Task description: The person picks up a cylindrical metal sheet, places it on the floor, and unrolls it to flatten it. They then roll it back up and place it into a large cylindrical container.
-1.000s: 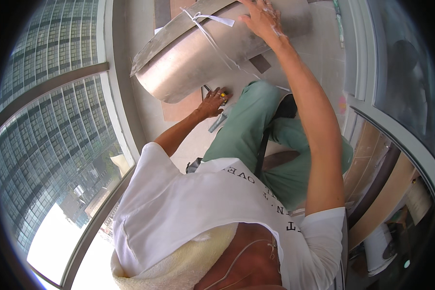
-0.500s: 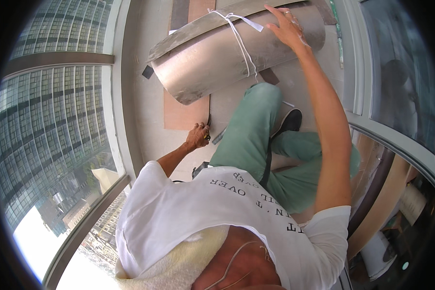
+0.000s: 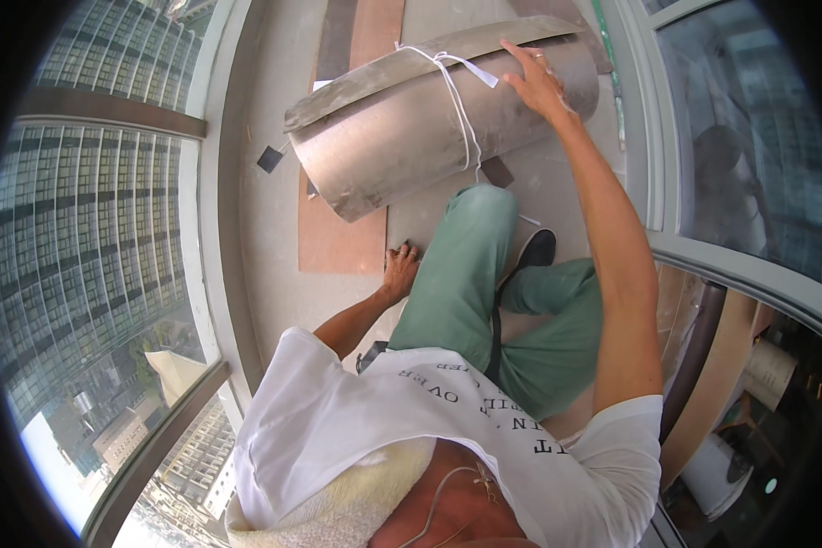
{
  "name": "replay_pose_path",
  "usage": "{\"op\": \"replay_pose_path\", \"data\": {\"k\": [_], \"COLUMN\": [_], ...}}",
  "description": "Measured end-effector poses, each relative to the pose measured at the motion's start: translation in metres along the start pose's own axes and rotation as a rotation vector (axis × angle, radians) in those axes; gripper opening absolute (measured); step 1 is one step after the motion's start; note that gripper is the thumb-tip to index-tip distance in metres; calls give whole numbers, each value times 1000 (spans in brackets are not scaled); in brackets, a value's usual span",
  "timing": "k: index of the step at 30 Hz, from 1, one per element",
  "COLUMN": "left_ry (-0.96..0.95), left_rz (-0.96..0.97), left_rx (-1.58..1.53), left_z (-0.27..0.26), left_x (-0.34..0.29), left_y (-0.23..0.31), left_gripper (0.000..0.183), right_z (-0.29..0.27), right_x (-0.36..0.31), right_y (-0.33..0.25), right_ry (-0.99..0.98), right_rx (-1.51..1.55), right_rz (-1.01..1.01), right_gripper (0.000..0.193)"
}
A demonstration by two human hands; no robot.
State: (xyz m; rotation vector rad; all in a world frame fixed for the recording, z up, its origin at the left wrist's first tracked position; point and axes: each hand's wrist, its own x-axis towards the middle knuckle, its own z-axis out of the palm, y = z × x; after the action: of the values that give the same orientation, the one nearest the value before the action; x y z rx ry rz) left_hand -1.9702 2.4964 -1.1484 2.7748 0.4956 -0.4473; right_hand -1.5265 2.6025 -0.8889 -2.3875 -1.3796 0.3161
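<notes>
A large roll of stiff grey-beige sheet [image 3: 374, 164] lies on the floor ahead of me, its loose edge on top. White cord [image 3: 455, 89] is tied round its middle. My right hand [image 3: 541, 84] rests on the roll's right end, fingers spread and holding nothing. Low beside my knee, my left hand [image 3: 400, 270] is at the floor, by the near right corner of a reddish-brown board [image 3: 342, 239]. Its fingers are curled, and whatever is in them is hidden.
Tall windows [image 3: 201, 247] line the left side, and a sliding glass door frame [image 3: 653, 137] stands on the right. Small dark squares [image 3: 269, 159] lie near the roll. My bent green-trousered leg [image 3: 470, 265] is close to it. Rolled materials [image 3: 703, 365] stand behind the door.
My left hand has moved from the board's edge toward my shin, and the dark tool seen in it no longer shows. My right hand stays on the roll. The view has shifted slightly.
</notes>
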Motion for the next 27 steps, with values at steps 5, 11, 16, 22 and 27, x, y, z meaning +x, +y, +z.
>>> {"op": "replay_pose_path", "data": {"k": [5, 11, 16, 22, 27], "left_ry": [-117, -377, 310, 921, 694], "left_rz": [64, -222, -334, -18, -221], "left_rx": [-10, -152, -542, -265, 53], "left_z": [-8, -26, -123, -348, -356], "left_x": [-48, -148, -138, -4, 94], "left_y": [-5, -46, -83, -69, -89], "left_gripper": [55, 63, 40, 34, 91], "right_z": [0, 2, -3, -12, -27], "right_x": [-2, -6, -12, -17, -11], "right_y": [-3, -3, -11, -8, -26], "right_ry": [-2, 17, 12, 18, -43], "right_rx": [-7, -1, -13, -49, -188], "right_rz": [16, 4, 8, 29, 8], "right_gripper": [60, 63, 63, 60, 50]}}
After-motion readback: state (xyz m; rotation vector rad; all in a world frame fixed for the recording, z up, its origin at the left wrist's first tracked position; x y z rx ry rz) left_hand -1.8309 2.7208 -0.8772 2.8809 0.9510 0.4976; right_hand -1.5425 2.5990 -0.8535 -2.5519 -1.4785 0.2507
